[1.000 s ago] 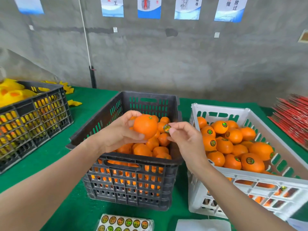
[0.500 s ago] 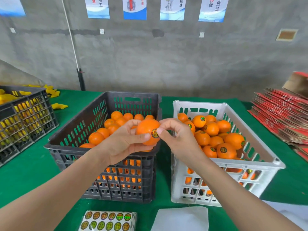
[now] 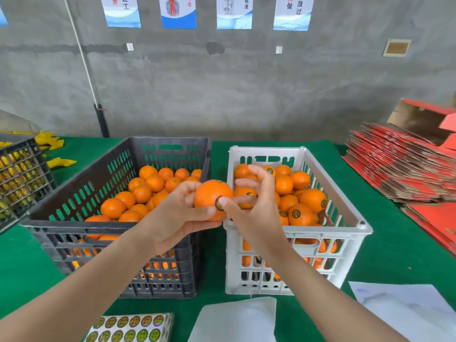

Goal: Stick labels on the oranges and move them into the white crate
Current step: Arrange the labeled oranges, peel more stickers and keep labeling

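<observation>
Head view shows your left hand [image 3: 177, 218] gripping one orange [image 3: 209, 193] with curled fingers, raised over the gap between the black crate [image 3: 74, 225] and the white crate [image 3: 365, 228]. One second ago the label was pinched in your right fingertips, apart from the fruit. Now the label [image 3: 219, 203] sits on the peel, and the thumb of your right hand [image 3: 256, 213] presses on it, while the other fingers are lifted and loosely spread, holding nothing. So the sticking step is, I judge, nearly finished for this orange. What is left is to carry it to the right and set it among the labelled oranges [image 3: 301, 213] in the white crate. Many unlabelled oranges [image 3: 143, 193] wait in the black crate, and the label sheet [image 3: 128, 328] lies on the surface [image 3: 394, 255] near you, so the task is far from its end.
</observation>
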The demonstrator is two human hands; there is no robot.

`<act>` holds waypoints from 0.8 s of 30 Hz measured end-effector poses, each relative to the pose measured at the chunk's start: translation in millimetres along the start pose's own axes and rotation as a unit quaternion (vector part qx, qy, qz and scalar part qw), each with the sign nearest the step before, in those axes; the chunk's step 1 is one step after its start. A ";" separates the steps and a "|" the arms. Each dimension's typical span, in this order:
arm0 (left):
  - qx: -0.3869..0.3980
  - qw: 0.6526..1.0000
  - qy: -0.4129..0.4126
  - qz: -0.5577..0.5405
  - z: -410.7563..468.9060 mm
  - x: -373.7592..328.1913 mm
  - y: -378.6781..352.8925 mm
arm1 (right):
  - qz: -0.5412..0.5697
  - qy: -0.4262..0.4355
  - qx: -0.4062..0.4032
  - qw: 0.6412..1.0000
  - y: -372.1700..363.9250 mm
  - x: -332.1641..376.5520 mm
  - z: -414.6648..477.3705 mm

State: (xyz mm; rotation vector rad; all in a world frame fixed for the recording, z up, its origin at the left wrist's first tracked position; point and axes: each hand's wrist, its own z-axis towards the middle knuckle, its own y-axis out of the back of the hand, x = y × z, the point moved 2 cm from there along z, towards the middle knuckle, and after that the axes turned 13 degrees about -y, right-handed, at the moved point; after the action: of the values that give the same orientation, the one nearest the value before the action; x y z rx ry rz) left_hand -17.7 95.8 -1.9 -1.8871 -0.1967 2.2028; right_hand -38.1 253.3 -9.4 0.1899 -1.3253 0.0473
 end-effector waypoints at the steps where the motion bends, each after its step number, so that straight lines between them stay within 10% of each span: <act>1: -0.002 1.000 0.001 0.004 0.5 2.8 -3.9 | 0.009 -0.024 0.017 1.000 7.1 -3.2 1.1; 10: 0.013 0.994 -0.006 0.104 39.4 31.8 -51.5 | -0.184 0.056 0.110 0.975 53.2 -22.4 27.6; 17: -0.026 0.932 -0.087 0.351 73.6 75.2 -53.8 | -0.438 -0.133 0.082 0.885 112.7 -65.2 124.0; 24: -0.022 0.884 -0.115 0.452 67.3 79.8 -49.4 | -0.505 -0.142 0.162 0.836 115.3 -97.5 139.0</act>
State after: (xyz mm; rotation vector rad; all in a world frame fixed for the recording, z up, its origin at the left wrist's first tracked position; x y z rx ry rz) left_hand -90.9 167.7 -54.9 -1.9597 0.7658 3.0008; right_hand -211.7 351.0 -58.8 1.2089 -1.3557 -0.6829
